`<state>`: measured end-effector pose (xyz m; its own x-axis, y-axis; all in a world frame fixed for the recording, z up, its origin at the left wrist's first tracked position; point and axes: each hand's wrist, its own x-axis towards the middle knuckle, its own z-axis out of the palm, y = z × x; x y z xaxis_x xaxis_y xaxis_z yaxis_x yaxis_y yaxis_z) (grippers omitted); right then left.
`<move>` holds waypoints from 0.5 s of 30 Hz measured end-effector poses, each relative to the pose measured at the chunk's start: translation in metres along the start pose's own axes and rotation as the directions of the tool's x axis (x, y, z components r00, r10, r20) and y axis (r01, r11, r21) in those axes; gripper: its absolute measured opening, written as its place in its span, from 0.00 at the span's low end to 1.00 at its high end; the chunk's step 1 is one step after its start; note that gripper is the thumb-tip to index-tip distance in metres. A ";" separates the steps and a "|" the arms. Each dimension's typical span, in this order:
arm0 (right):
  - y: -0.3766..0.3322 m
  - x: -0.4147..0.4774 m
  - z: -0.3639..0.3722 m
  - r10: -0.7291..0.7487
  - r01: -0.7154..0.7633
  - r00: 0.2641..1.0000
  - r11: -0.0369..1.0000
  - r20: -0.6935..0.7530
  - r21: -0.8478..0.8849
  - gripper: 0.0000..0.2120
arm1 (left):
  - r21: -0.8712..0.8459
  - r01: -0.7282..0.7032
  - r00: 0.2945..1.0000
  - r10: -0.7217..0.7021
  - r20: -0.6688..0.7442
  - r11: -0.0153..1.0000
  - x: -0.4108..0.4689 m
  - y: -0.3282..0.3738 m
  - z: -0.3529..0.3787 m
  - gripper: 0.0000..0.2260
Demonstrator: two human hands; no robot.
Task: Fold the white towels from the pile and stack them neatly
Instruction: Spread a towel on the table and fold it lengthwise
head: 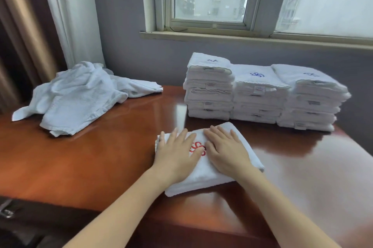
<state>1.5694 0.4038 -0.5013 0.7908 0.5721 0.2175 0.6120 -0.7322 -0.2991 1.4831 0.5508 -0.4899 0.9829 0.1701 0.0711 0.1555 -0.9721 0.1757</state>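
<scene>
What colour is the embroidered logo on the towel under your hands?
Red, on the white folded towel; the logo shows between both hands in the head view.

Our left grip (177, 154) and right grip (227, 153) rest side by side on a folded towel (201, 177) at the middle of the counter (80, 163). Behind it, rightward, three towel stacks (258, 96) stand abreast; the loose pile (80, 94) lies far left.

Tabletop (149, 110) gap between pile (80, 94) (left) and 3 stacks (260, 94)
</scene>
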 end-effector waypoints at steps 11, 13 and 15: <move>0.008 0.005 0.000 -0.039 0.040 0.999 0.999 -0.024 0.017 0.23 | 0.079 -0.060 0.994 0.052 0.099 0.995 -0.013 -0.017 -0.002 0.58; 0.008 0.003 -0.002 -0.060 0.062 0.997 0.997 -0.049 0.047 0.22 | 0.111 -0.091 0.987 0.075 0.140 0.990 -0.010 -0.020 -0.005 0.58; 0.010 -0.002 -0.004 -0.069 0.074 0.996 0.994 -0.062 0.081 0.21 | 0.119 -0.107 0.981 0.085 0.177 0.987 -0.008 -0.023 -0.008 0.59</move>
<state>1.5736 0.3942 -0.5008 0.7460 0.5971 0.2950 0.6657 -0.6557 -0.3563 1.4707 0.5726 -0.4868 0.9945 0.0554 -0.0888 0.0599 -0.9970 0.0489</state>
